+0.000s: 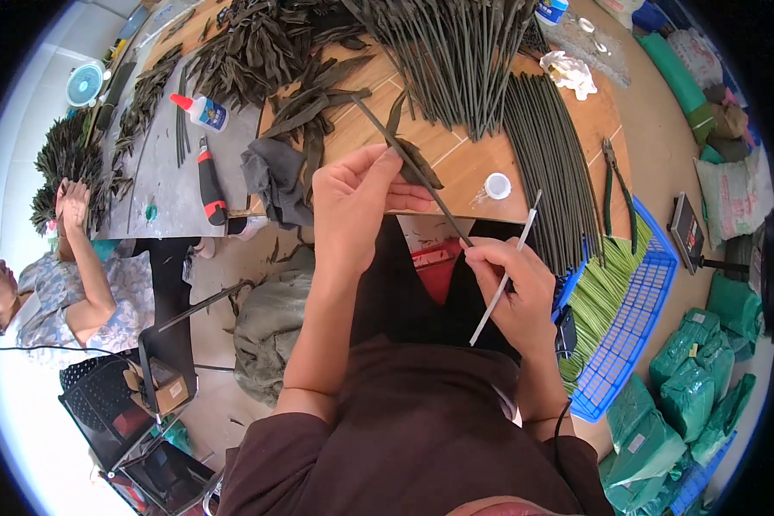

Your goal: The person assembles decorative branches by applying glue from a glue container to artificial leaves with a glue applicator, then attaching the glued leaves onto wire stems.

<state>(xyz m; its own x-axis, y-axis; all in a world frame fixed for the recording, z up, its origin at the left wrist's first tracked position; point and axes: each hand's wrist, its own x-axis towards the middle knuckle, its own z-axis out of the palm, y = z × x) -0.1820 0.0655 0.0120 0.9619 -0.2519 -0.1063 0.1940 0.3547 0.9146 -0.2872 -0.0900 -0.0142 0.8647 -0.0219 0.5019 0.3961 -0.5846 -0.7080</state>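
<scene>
My left hand (350,202) pinches a slim dark stem (371,116) between thumb and fingers. A dark leaf (420,165) lies along that stem, by the fingertips. The stem slants down to my right hand (523,279), which grips its lower end with thumb and forefinger. That same hand also holds a thin white stick (490,311), tilted across the fingers. Just beyond it, at the table's near edge, sits a small round cap (497,186) with white stuff inside. Rows of dark stems (555,163) lie to its right, and loose dark leaves (314,112) are spread beyond my left hand.
Pliers (611,172) rest at the table's right side. A blue basket (636,310) of green stems stands beside my right arm. Left are a red-black cutter (209,181), a glue bottle (205,113) and a grey cloth (275,176). Another person (86,275) works at the far left.
</scene>
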